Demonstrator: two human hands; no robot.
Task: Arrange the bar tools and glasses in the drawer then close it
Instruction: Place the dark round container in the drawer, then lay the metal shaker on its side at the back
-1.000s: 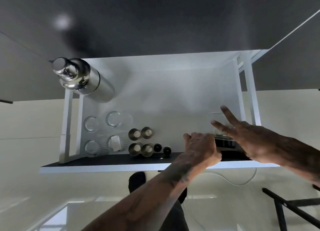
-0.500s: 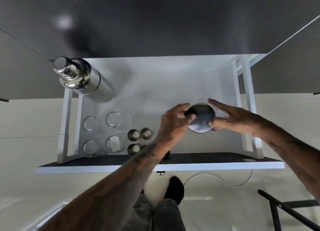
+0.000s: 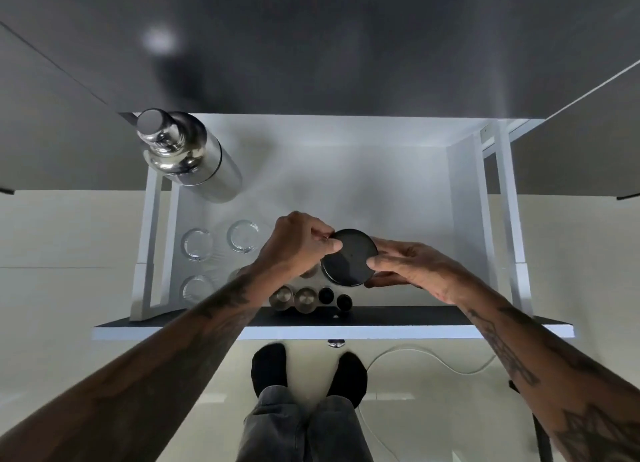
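Pale floor tiles and a dark tabletop (image 3: 311, 45) frame a white drawer (image 3: 464, 191) pulled fully open below the camera. A steel shaker (image 3: 194, 156) stands at the drawer's far left corner. Clear glasses (image 3: 242, 236) sit upright in a group along the left side, and near the front edge stand small metal cups (image 3: 304, 298) with two little black caps (image 3: 334, 298) just beside them.

Both hands meet over the middle of the drawer on a round black-topped container (image 3: 348, 257), held in the air above the metal cups. The left hand (image 3: 294, 243) has its fingers (image 3: 332, 245) pinched together on the left rim of the lid. The right hand (image 3: 408, 264) cups the right side, thumb on top and fingers wrapped beneath, clamped on the body. Whether the lid is being tightened or merely steadied is not clear.

The step in hand looks like placing this container among the arranged pieces. The right half of the drawer floor is bare, so the next move likely calls for lowering it there, upright and clear of the cups, then letting go with both hands before pushing the drawer front (image 3: 381, 330) shut.
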